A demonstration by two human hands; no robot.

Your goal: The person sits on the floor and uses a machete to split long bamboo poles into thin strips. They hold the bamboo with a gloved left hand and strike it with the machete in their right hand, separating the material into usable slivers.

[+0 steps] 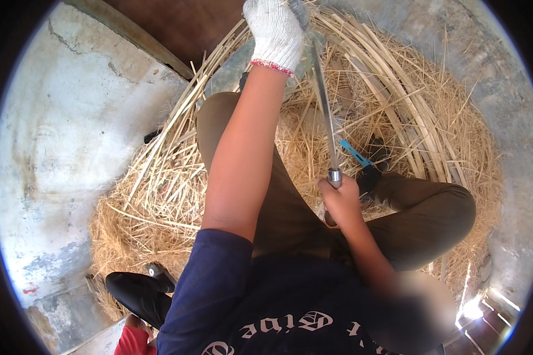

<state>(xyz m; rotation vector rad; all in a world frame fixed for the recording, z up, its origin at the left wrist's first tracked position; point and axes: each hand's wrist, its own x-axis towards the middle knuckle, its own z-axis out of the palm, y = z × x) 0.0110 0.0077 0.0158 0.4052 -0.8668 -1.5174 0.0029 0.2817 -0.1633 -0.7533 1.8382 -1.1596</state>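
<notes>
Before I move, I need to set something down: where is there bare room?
No bare floor shows near the knife; straw covers it. The freest patch, still strawy, is at lower left, bordered by the wall, the navy sleeve and a black-clothed leg. Crowding is worst around the knife, right hand and blue strip, and ahead, where long strips lie.

Long-bladed tool [326, 115], silvery, slanted, tip perhaps hidden

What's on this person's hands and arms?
The left hand wears a white knit glove with a red-edged cuff; the right hand is gloveless. Both forearms are bare. A short navy sleeve covers the left upper arm; the right sleeve is unclear.
</notes>
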